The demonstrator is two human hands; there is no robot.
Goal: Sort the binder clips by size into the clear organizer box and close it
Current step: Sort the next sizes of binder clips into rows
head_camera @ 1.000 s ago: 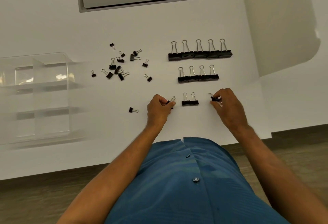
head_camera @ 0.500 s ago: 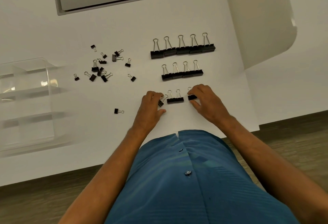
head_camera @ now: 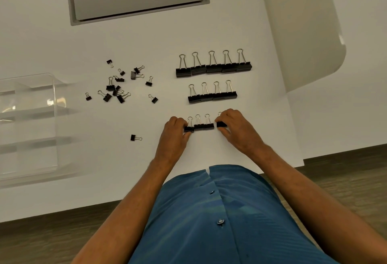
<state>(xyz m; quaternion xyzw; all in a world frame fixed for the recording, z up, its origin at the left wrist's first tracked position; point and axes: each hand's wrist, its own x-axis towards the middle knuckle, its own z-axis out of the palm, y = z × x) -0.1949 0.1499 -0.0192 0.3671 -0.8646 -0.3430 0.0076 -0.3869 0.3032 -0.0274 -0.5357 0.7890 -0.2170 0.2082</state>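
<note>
On the tabletop (head_camera: 62,39), a third row of binder clips (head_camera: 204,126) is being lined up, an end clip pinched in the left hand (head_camera: 175,132) and another in the right hand (head_camera: 232,126), while the organizer box (head_camera: 29,125), well apart at the left, is judged still to be filled next.

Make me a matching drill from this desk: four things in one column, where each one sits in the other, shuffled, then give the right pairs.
Things
1. row of five big clips
2. row of four middle clips
3. heap of small clips
4. clear box

Places
A. at the left edge of the view
B. farthest from the person, right of the heap
C. between the box and the rows
D. just beyond the row that both hands touch

Pairs: 1-B, 2-D, 3-C, 4-A
</note>
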